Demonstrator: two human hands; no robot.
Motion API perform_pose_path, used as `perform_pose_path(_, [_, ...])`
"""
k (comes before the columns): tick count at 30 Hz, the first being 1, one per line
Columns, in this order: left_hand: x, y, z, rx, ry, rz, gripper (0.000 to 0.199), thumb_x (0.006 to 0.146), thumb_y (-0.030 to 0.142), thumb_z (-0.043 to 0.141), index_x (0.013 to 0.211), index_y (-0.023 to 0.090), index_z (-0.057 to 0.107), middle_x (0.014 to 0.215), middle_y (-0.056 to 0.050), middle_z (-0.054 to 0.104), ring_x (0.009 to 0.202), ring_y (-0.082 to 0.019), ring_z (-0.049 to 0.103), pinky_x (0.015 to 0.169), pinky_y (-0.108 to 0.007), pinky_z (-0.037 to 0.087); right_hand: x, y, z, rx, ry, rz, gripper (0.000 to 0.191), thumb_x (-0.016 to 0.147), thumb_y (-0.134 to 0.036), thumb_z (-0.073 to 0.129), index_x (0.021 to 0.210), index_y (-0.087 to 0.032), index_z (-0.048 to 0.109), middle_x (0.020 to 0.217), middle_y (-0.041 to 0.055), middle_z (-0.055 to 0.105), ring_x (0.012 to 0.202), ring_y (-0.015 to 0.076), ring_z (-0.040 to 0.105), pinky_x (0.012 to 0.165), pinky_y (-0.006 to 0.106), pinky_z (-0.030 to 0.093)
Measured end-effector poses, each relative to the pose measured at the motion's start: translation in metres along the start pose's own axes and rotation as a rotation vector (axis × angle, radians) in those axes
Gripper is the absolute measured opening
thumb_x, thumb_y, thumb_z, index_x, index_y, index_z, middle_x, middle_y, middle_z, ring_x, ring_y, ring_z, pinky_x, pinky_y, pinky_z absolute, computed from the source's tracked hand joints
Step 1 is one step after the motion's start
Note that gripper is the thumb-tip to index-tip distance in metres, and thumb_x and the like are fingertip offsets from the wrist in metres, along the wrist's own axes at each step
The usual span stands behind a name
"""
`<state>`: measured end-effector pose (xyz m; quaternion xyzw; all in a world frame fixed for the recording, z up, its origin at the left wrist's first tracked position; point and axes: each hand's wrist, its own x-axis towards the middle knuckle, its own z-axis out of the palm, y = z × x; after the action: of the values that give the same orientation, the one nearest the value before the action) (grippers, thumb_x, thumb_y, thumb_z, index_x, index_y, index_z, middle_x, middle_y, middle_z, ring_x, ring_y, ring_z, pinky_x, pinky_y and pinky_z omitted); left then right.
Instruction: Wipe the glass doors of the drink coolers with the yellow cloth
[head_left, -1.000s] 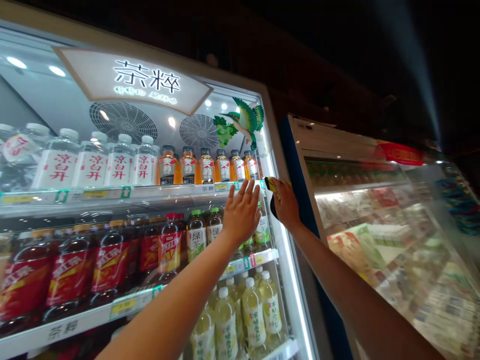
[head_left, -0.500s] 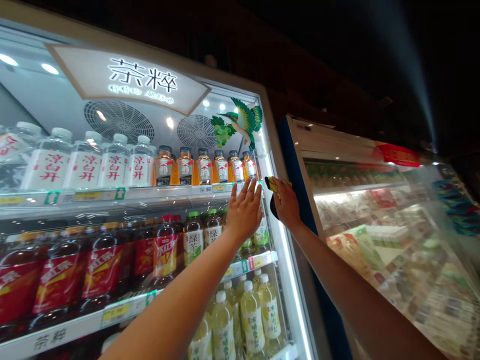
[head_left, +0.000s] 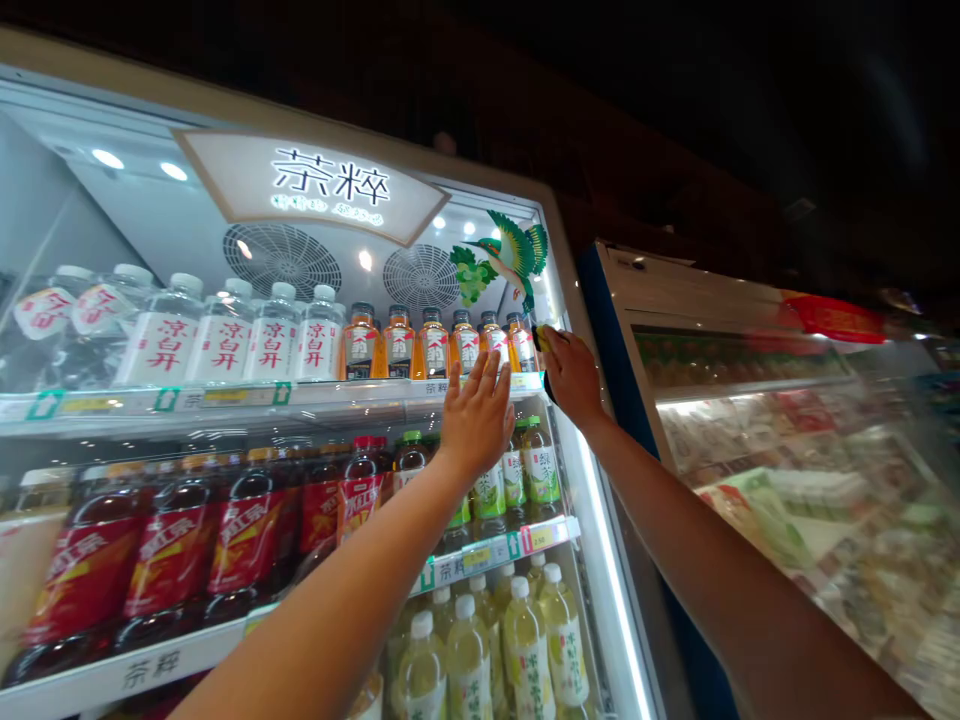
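Note:
My left hand (head_left: 478,415) is spread flat, palm toward the glass front of a lit drinks cooler (head_left: 619,560), with nothing held in it. Just to its right, my right hand (head_left: 571,375) is closed on a yellow and black cloth (head_left: 546,345) at the right edge of the glass. Much of the cloth is hidden by the fingers. Beyond the glass, small orange bottles (head_left: 435,345) line the top shelf, and green tea bottles (head_left: 541,465) stand one shelf lower, partly covered by my left hand.
Water bottles (head_left: 163,335) and dark bottles with red labels (head_left: 176,545) fill the cooler's left side. Pale yellow bottles (head_left: 529,640) are below. A lit sign (head_left: 322,190) and a bird sticker (head_left: 514,250) are near the top. A second cooler (head_left: 630,340) stands right.
The view has shifted, so the cooler appears further right. Against the bottles, my left hand is a little further left and higher. The cloth has moved up slightly along the glass edge.

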<state>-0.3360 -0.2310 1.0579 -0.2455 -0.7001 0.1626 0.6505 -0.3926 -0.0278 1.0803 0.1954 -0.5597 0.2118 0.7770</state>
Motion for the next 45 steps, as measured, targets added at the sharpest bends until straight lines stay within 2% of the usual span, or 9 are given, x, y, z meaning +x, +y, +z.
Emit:
perform_pose_path(4, [-0.003, -0.007, -0.004, 0.004, -0.01, 0.017, 0.062, 0.1, 0.037, 0.046, 0.157, 0.015, 0.036, 0.169, -0.012, 0.025, 0.16, -0.027, 0.012, 0.13, -0.057, 0.005, -0.038, 0.011, -0.025, 0.148, -0.16, -0.203, 0.039, 0.104, -0.035, 0.044, 0.137, -0.031, 0.063, 0.14, 0.0066, 0.063, 0.13, 0.0247, 0.058, 0.111, 0.045, 0.048])
perform_pose_path(8, [-0.001, -0.02, -0.014, 0.012, -0.017, 0.033, 0.061, 0.1, 0.035, 0.045, 0.157, 0.016, 0.035, 0.169, -0.012, 0.027, 0.159, -0.026, 0.016, 0.13, -0.056, 0.008, -0.027, 0.028, -0.021, 0.125, -0.044, -0.061, 0.039, 0.103, -0.035, 0.043, 0.133, -0.027, 0.067, 0.134, 0.0098, 0.066, 0.124, 0.0282, 0.061, 0.106, 0.05, 0.051])
perform_pose_path(13, [0.003, -0.033, -0.02, 0.015, 0.027, -0.051, 0.061, 0.099, 0.027, 0.04, 0.159, 0.016, 0.033, 0.168, -0.012, 0.029, 0.158, -0.027, 0.02, 0.13, -0.057, 0.011, 0.029, -0.024, 0.023, 0.046, -0.01, 0.034, 0.044, 0.099, -0.022, 0.044, 0.139, -0.022, 0.063, 0.136, 0.0129, 0.064, 0.127, 0.0296, 0.057, 0.11, 0.05, 0.048])
perform_pose_path(16, [-0.001, -0.036, -0.02, 0.014, 0.028, -0.095, 0.064, 0.098, 0.024, 0.04, 0.16, 0.015, 0.031, 0.168, -0.012, 0.029, 0.158, -0.027, 0.019, 0.13, -0.056, 0.01, 0.02, -0.056, 0.024, 0.096, -0.104, -0.096, 0.047, 0.099, -0.018, 0.044, 0.142, -0.026, 0.06, 0.144, 0.0087, 0.061, 0.135, 0.027, 0.053, 0.116, 0.047, 0.043])
perform_pose_path(21, [-0.011, -0.043, -0.029, 0.023, -0.011, -0.065, 0.064, 0.098, 0.026, 0.041, 0.16, 0.014, 0.031, 0.169, -0.012, 0.027, 0.159, -0.026, 0.016, 0.13, -0.056, 0.009, -0.013, -0.046, -0.003, 0.224, -0.2, -0.23, 0.045, 0.099, -0.021, 0.045, 0.141, -0.028, 0.061, 0.147, 0.0058, 0.059, 0.137, 0.0252, 0.053, 0.117, 0.046, 0.044])
perform_pose_path(27, [-0.009, -0.059, -0.043, 0.052, -0.011, -0.093, 0.062, 0.098, 0.027, 0.041, 0.158, 0.011, 0.034, 0.168, -0.012, 0.028, 0.158, -0.028, 0.021, 0.13, -0.055, 0.013, 0.043, -0.056, 0.036, 0.108, -0.06, 0.014, 0.05, 0.093, -0.014, 0.046, 0.139, -0.022, 0.063, 0.142, 0.011, 0.062, 0.133, 0.0322, 0.054, 0.112, 0.054, 0.046])
perform_pose_path(31, [-0.017, -0.067, -0.049, 0.066, -0.004, -0.155, 0.064, 0.098, 0.028, 0.042, 0.159, 0.011, 0.032, 0.168, -0.014, 0.029, 0.158, -0.028, 0.021, 0.128, -0.058, 0.015, 0.041, -0.09, 0.047, 0.199, -0.128, -0.142, 0.047, 0.097, -0.019, 0.047, 0.14, -0.028, 0.062, 0.147, 0.0063, 0.059, 0.138, 0.028, 0.051, 0.117, 0.05, 0.043])
perform_pose_path(36, [-0.036, -0.073, -0.051, 0.086, -0.025, -0.161, 0.065, 0.098, 0.028, 0.042, 0.159, 0.013, 0.031, 0.168, -0.013, 0.029, 0.158, -0.026, 0.02, 0.129, -0.054, 0.013, 0.001, -0.084, 0.019, 0.328, -0.224, -0.321, 0.042, 0.102, -0.024, 0.044, 0.139, -0.032, 0.063, 0.149, 0.0039, 0.059, 0.142, 0.0231, 0.05, 0.12, 0.047, 0.041])
perform_pose_path(45, [-0.04, -0.085, -0.061, 0.084, -0.046, -0.18, 0.064, 0.097, 0.029, 0.042, 0.158, 0.011, 0.033, 0.169, -0.014, 0.026, 0.158, -0.027, 0.02, 0.13, -0.054, 0.013, 0.047, -0.134, 0.067, 0.217, -0.071, -0.026, 0.049, 0.094, -0.014, 0.047, 0.137, -0.026, 0.066, 0.146, 0.0079, 0.06, 0.14, 0.0287, 0.051, 0.118, 0.052, 0.042])
